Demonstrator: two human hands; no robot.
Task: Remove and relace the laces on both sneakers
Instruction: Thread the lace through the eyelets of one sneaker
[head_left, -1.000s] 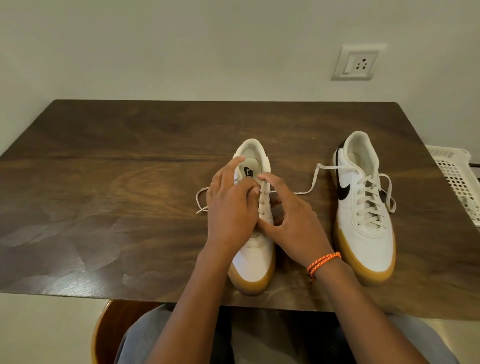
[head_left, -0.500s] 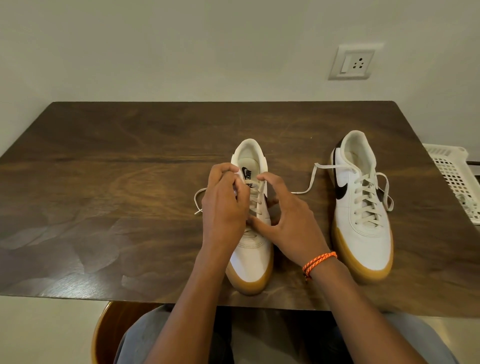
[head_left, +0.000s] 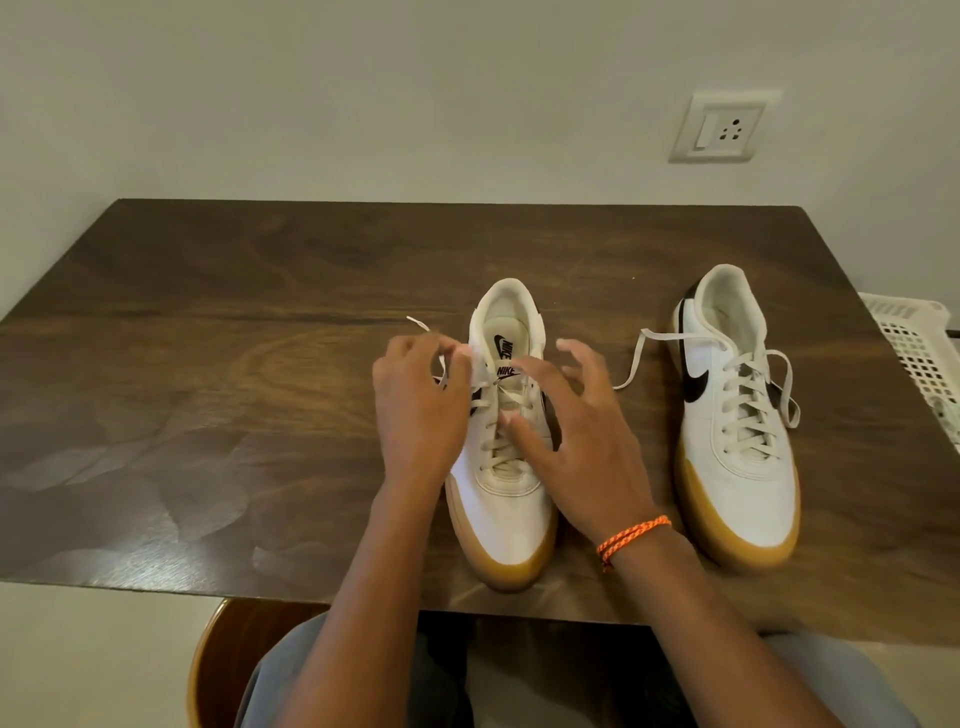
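On the brown wooden surface (head_left: 208, 364) stand two white sneakers with gum soles, toes toward the person, heels toward the wall. One sneaker (head_left: 506, 467) sits near the middle, between the two hands; the other sneaker (head_left: 737, 441) stands well apart to the right, fully laced, its loose lace (head_left: 644, 353) ends trailing off to either side.

Beside the middle sneaker's upper eyelets, the left hand (head_left: 418, 410) has its fingers curled, pinching a white lace end (head_left: 423, 328) whose tip sticks up and away to the left. Its grip closes on that lace just beside the tongue. The right hand (head_left: 582, 441) hovers over the sneaker's right side with fingers spread and relaxed, holding nothing; its thumb lies near the crossed laces in the middle of the shoe, though whether it touches them cannot be told. An orange braided band (head_left: 631, 535) circles the right wrist.

At the right edge, past the surface, part of a white plastic basket (head_left: 919, 358) shows. A wall socket (head_left: 722, 130) is set on the pale wall behind.
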